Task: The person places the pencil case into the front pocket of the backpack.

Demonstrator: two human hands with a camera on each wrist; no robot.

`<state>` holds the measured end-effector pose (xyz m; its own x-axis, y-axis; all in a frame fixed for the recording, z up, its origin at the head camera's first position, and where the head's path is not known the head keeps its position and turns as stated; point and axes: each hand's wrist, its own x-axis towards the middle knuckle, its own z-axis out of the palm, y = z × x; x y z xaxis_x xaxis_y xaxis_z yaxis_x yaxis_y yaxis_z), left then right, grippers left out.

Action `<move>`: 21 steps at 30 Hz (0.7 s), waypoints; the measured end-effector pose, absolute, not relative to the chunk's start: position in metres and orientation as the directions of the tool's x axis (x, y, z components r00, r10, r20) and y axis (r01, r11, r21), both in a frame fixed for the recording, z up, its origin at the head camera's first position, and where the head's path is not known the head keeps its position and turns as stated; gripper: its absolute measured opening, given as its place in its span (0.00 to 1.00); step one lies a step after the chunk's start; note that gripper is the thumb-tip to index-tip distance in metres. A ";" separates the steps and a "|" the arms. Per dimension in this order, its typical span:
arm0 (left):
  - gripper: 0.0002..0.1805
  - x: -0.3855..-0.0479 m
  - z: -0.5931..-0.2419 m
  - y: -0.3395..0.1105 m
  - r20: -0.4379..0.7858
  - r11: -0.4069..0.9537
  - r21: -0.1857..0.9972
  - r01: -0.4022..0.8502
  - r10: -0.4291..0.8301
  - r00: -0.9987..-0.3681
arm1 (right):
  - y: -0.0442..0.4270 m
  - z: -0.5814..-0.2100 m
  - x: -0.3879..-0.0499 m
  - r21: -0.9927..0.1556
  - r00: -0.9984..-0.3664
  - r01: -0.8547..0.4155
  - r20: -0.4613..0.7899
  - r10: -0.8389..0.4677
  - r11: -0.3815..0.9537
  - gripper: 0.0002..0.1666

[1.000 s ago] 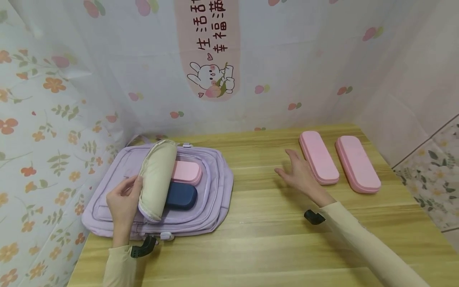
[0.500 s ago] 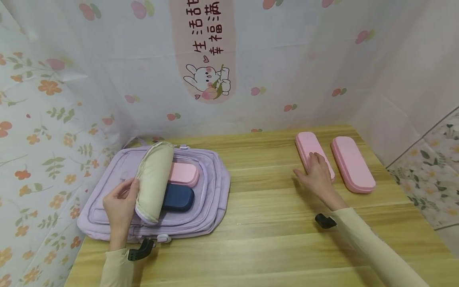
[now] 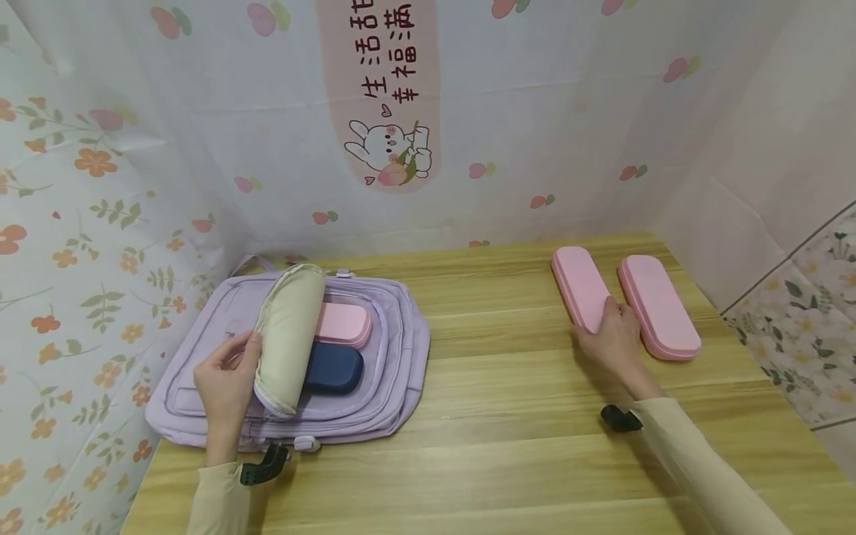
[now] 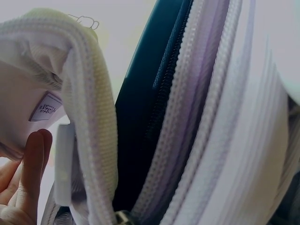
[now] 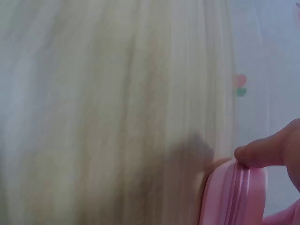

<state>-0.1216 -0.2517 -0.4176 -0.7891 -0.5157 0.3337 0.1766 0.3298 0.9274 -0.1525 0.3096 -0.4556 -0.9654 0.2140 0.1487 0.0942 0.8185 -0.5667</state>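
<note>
Head view: the left hand (image 3: 224, 380) pinches the flap (image 3: 290, 343) of the bag (image 3: 406, 357), likely so it gapes; on the desk (image 3: 488, 453), the right hand (image 3: 613, 343) grips the pink case (image 3: 579, 282) by its near end, apparently the easiest to reach.

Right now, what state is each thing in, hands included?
Purple backpack: lying flat, front pocket open
Pocket flap: lifted, cream lining showing
Pink case in pocket: closed, partly hidden
Navy case: closed, partly hidden
Left loose pink case: closed, held
Right loose pink case: closed, lying flat
Left hand: pinching the flap
Right hand: gripping left loose pink case
</note>
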 end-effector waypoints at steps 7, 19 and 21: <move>0.13 -0.121 -0.418 -0.252 0.336 0.323 0.928 0.186 -0.511 -0.791 | 0.319 -0.462 -0.145 -0.544 -0.962 0.150 0.112 0.249 0.826 0.51; 0.14 -0.122 -0.420 -0.251 0.340 0.335 0.924 0.183 -0.507 -0.792 | 0.328 -0.470 -0.140 -0.624 -0.932 0.109 0.207 0.299 0.774 0.45; 0.14 -0.122 -0.419 -0.251 0.340 0.334 0.925 0.183 -0.507 -0.792 | 0.327 -0.471 -0.140 -0.626 -0.925 0.099 0.229 0.304 0.773 0.43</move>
